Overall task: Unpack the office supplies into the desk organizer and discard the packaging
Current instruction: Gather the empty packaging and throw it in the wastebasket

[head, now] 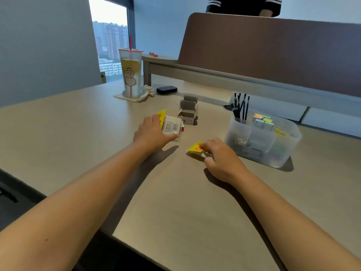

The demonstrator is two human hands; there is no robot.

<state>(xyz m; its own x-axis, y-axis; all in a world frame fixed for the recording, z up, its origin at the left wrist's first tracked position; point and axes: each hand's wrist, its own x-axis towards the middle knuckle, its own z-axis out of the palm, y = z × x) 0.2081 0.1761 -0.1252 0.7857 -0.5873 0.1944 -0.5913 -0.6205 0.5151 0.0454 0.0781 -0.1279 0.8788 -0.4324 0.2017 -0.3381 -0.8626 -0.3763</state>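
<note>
My left hand [151, 133] grips a clear plastic package [172, 127] with a barcode label and a yellow card behind it, resting on the desk. My right hand [220, 155] pinches a small yellow piece of packaging [195, 148] against the desk, just left of the translucent desk organizer [289, 153]. The organizer holds black pens [241, 106], coloured sticky notes [263, 119] and some small metal clips [239, 141]. An opened small cardboard box [188, 112] stands behind the package.
A tall drink cup with a red straw [131, 75] stands on a napkin at the back left, with a crumpled tissue and a dark flat case [166, 89] beside it. A brown divider panel [273, 53] runs along the back; a person stands behind it.
</note>
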